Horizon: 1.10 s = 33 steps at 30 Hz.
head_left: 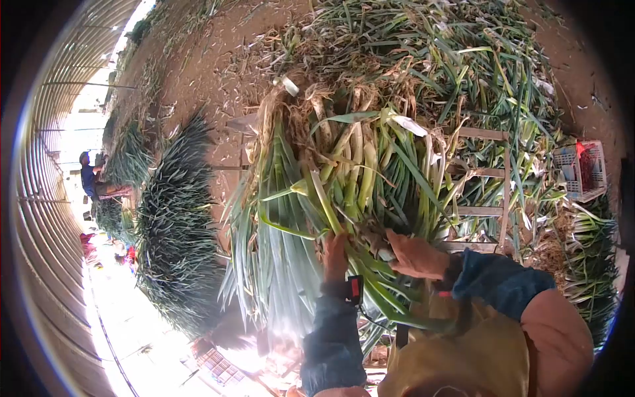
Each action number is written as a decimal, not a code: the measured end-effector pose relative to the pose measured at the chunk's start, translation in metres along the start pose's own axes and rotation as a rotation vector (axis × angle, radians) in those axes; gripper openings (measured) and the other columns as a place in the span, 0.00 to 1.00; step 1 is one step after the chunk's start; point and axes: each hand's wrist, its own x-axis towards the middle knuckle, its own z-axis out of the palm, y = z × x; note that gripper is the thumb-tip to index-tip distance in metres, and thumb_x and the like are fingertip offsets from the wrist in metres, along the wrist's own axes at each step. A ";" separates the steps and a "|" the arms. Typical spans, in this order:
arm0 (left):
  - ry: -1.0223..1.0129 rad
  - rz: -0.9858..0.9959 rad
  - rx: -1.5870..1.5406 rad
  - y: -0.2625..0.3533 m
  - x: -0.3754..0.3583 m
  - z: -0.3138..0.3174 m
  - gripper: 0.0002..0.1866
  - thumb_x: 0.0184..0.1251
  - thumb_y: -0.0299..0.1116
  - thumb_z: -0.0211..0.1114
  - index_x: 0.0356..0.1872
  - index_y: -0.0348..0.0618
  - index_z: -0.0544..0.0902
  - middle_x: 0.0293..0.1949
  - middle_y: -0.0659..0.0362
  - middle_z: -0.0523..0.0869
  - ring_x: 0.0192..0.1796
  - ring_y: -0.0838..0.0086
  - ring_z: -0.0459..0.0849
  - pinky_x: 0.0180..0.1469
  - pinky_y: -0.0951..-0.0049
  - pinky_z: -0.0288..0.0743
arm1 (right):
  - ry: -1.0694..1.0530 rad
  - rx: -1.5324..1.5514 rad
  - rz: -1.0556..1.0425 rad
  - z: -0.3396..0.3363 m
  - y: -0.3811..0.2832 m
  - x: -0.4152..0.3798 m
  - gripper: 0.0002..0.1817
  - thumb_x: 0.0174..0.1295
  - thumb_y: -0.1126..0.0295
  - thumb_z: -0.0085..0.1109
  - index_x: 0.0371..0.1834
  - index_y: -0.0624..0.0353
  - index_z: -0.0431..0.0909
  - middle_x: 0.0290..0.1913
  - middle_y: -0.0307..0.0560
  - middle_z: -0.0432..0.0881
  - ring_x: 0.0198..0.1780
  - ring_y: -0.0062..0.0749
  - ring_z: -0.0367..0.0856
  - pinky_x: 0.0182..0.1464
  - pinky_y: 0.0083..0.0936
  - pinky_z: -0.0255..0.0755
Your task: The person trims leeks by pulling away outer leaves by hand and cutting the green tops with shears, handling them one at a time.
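Note:
My left hand is closed around a leek in front of my apron, its green leaves hanging down to the right. Beside it, my right hand has its fingers pressed together against the same plant, near a dark, soil-covered clump. Its thumb is hidden. Just beyond both hands lies a big heap of leeks, their pale stalks and brown roots pointing away from me. Long blue-green leaves spill down over the near left side of the heap.
A wooden slatted frame shows right of the heap. Cut leaves litter the ground beyond. A white crate holding something red stands far right. Bundled leeks are piled at left, where another person sits near the tunnel wall.

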 end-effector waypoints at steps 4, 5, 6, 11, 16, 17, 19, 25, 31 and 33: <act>0.074 -0.114 -0.071 0.007 -0.025 0.015 0.13 0.61 0.36 0.57 0.43 0.39 0.74 0.26 0.61 0.76 0.25 0.76 0.75 0.26 0.76 0.73 | -0.060 -0.037 0.004 0.009 -0.004 -0.002 0.34 0.49 0.65 0.59 0.53 0.78 0.56 0.25 0.61 0.75 0.22 0.49 0.78 0.21 0.38 0.73; 0.078 -0.166 -0.157 0.003 -0.030 0.017 0.12 0.62 0.36 0.56 0.42 0.39 0.73 0.25 0.61 0.75 0.23 0.77 0.74 0.26 0.77 0.72 | -0.057 -0.018 0.014 0.015 0.001 0.010 0.34 0.49 0.65 0.59 0.54 0.78 0.56 0.24 0.61 0.75 0.22 0.49 0.78 0.21 0.37 0.72; 0.081 -0.216 -0.243 0.001 -0.031 0.018 0.11 0.63 0.36 0.55 0.41 0.40 0.73 0.24 0.61 0.75 0.22 0.78 0.74 0.25 0.78 0.72 | -0.054 0.000 0.022 0.020 0.005 0.024 0.34 0.50 0.64 0.59 0.54 0.78 0.56 0.24 0.60 0.75 0.22 0.48 0.78 0.21 0.37 0.72; 0.048 -0.222 -0.362 -0.002 -0.038 0.018 0.09 0.63 0.34 0.54 0.41 0.42 0.73 0.25 0.62 0.75 0.22 0.78 0.75 0.24 0.78 0.71 | 0.081 -0.179 -0.076 0.027 0.015 0.081 0.31 0.51 0.66 0.55 0.51 0.81 0.58 0.22 0.58 0.74 0.22 0.45 0.78 0.21 0.35 0.70; 0.044 -0.189 -0.305 0.032 -0.042 0.025 0.11 0.62 0.33 0.55 0.43 0.42 0.73 0.26 0.62 0.76 0.25 0.78 0.75 0.26 0.78 0.72 | 0.075 -0.336 -0.173 0.025 0.022 0.085 0.31 0.50 0.66 0.56 0.50 0.83 0.59 0.22 0.56 0.73 0.20 0.43 0.76 0.22 0.33 0.70; 0.057 -0.186 -0.265 0.039 -0.040 0.024 0.11 0.61 0.33 0.55 0.43 0.42 0.73 0.26 0.62 0.76 0.25 0.78 0.75 0.27 0.78 0.71 | 0.068 -0.271 -0.117 0.027 0.017 0.080 0.32 0.49 0.65 0.58 0.50 0.80 0.59 0.22 0.57 0.74 0.21 0.46 0.77 0.23 0.34 0.71; 0.050 -0.088 -0.189 0.034 -0.025 0.008 0.11 0.60 0.33 0.56 0.43 0.41 0.74 0.28 0.63 0.77 0.27 0.80 0.75 0.28 0.79 0.70 | 0.050 -0.142 0.003 0.023 0.004 0.068 0.33 0.48 0.63 0.62 0.51 0.74 0.59 0.22 0.60 0.75 0.23 0.52 0.78 0.24 0.38 0.72; 0.046 -0.029 0.363 0.025 0.038 -0.014 0.13 0.56 0.32 0.58 0.42 0.38 0.75 0.23 0.60 0.77 0.24 0.76 0.75 0.24 0.73 0.68 | 0.077 0.101 0.226 -0.009 -0.002 0.042 0.35 0.49 0.64 0.63 0.55 0.72 0.56 0.29 0.64 0.75 0.28 0.56 0.78 0.29 0.41 0.72; 0.048 0.004 0.981 -0.050 -0.016 0.064 0.19 0.54 0.35 0.58 0.47 0.46 0.66 0.29 0.43 0.81 0.32 0.47 0.80 0.32 0.51 0.73 | -0.018 0.050 0.201 -0.019 0.013 0.007 0.32 0.51 0.64 0.59 0.53 0.75 0.57 0.32 0.64 0.75 0.30 0.57 0.77 0.30 0.42 0.73; -0.002 -0.049 1.039 -0.088 -0.038 0.078 0.19 0.56 0.36 0.57 0.48 0.45 0.66 0.27 0.43 0.81 0.31 0.46 0.80 0.31 0.49 0.73 | -0.024 0.034 0.327 -0.002 0.055 0.011 0.32 0.52 0.65 0.58 0.53 0.77 0.58 0.32 0.63 0.75 0.31 0.56 0.77 0.32 0.42 0.73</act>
